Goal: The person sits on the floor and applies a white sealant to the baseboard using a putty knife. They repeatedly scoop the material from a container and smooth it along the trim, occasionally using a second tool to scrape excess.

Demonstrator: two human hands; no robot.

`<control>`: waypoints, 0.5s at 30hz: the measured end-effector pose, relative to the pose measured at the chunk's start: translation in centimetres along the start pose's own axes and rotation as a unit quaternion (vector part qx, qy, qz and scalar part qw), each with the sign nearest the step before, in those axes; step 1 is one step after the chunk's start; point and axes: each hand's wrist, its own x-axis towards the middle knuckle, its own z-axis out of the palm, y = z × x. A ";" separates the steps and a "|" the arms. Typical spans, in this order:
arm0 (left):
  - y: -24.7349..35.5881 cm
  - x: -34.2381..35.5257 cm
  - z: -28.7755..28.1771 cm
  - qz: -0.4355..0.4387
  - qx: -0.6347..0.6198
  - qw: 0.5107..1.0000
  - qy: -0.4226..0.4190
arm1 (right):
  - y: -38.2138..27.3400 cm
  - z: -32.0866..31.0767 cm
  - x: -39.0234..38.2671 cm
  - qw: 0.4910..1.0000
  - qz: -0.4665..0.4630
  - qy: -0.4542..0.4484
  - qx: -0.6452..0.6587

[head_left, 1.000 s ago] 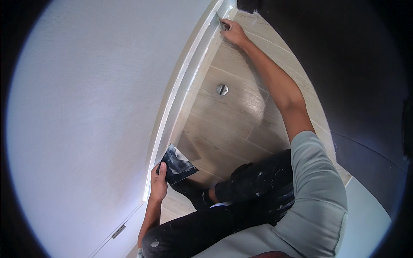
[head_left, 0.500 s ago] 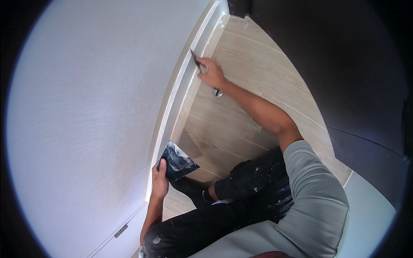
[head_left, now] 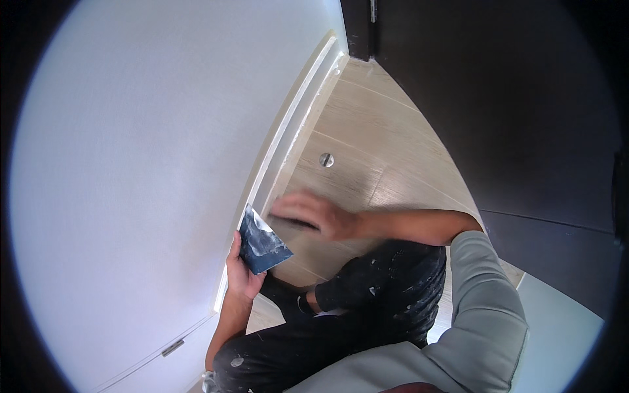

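Note:
My left hand [head_left: 242, 276] grips a dark, roughly square plate [head_left: 267, 255] by its edge, close to the wall. White paste is smeared across the plate's upper part. Just right of it, my right hand [head_left: 322, 215] is closed on a thin dark putty knife [head_left: 300, 224], blurred by motion. The knife's tip is near the plate, but I cannot tell whether they touch. Beyond both hands, a pale skirting board [head_left: 288, 131] with white paste along it runs up the foot of the wall.
A white wall [head_left: 144, 144] fills the left side. Light wood-look floor [head_left: 367, 118] bears a small round metal fitting [head_left: 326, 160]. On the right stands a large dark panel [head_left: 498, 118]. My bent legs in paint-spotted black trousers [head_left: 295, 347] are below my hands.
My right hand has come back from the far part of the skirting board to beside the plate, still with the putty knife. The plate has tilted slightly in my left hand. The view has shifted a little.

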 end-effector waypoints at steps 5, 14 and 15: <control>-0.8 0.7 -0.7 -0.008 0.012 0.999 -0.029 | -3.8 1.4 -0.7 0.984 -0.174 -0.033 -0.014; -0.2 -0.8 0.2 0.070 0.012 0.997 0.020 | 12.3 -5.8 -0.9 0.972 0.126 -0.047 -0.195; -0.2 -1.0 -0.3 0.081 0.005 0.996 0.036 | 13.1 -6.8 0.1 0.935 0.268 0.022 -0.231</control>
